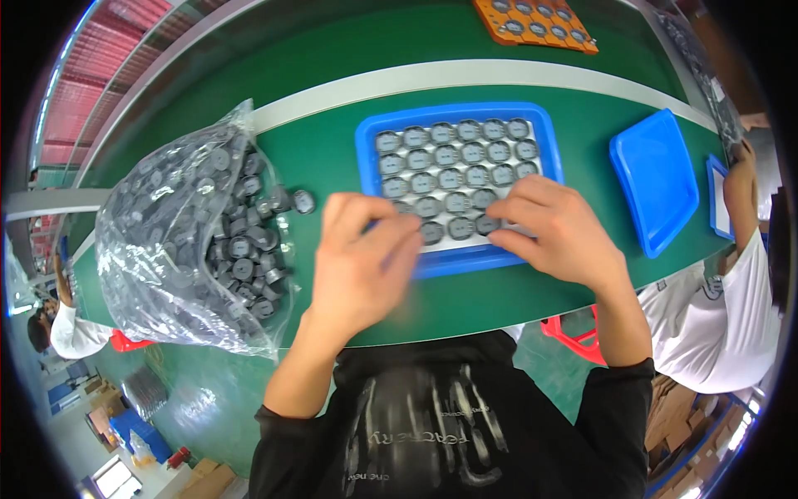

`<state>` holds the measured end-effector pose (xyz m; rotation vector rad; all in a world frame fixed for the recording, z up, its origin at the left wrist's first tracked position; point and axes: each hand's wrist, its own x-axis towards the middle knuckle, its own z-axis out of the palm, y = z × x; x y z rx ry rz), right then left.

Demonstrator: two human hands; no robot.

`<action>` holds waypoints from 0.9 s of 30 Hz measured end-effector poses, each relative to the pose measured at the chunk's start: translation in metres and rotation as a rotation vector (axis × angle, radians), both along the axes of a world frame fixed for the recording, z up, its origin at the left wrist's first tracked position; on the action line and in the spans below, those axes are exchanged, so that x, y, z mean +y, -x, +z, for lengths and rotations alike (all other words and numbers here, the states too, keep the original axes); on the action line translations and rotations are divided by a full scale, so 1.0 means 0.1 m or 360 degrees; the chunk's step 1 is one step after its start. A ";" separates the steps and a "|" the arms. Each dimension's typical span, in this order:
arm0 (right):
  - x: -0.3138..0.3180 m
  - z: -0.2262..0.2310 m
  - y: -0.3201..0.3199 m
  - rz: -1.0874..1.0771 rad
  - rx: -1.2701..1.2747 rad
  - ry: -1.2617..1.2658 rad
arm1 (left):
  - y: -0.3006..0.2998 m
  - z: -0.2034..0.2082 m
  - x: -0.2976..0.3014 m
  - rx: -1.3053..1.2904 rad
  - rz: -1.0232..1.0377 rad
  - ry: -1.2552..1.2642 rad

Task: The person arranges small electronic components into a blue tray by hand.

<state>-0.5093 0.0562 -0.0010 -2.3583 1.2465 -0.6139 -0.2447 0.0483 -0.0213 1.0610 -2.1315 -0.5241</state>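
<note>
A blue tray [363, 154] lies in front of me, with rows of round grey-black, cap-like parts [450, 178] on its white lining. My right hand [559, 231] reaches over the tray's near right side, thumb and forefinger closed on a round grey part [486, 224] in the nearest row. Over the near left corner is my left hand [357, 258], its fingers curled together and partly smeared by motion. Whatever those fingertips hold, if anything, is hidden. Left of the tray, a clear plastic bag [158, 241] full of similar parts lies open toward it.
One loose part [303, 200] lies between bag and tray on the green table [328, 150]. An empty blue tray [657, 187] sits tilted at right. Beyond a pale rail, an orange fixture [540, 37] holds round parts. A person in white [715, 324] sits at right, another far left.
</note>
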 end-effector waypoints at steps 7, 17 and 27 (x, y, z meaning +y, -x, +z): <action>-0.53 0.01 -0.88 0.0371 -0.0069 0.0262 | -0.90 0.08 -0.21 -0.0425 0.0696 0.0043; -0.90 -0.13 -1.58 0.0220 0.0109 0.0122 | -0.92 -0.04 -0.38 -0.0417 0.0702 0.0298; 0.53 0.13 0.57 -0.1254 -0.0315 -0.0432 | -0.42 -0.02 0.28 0.0024 0.0254 -0.0555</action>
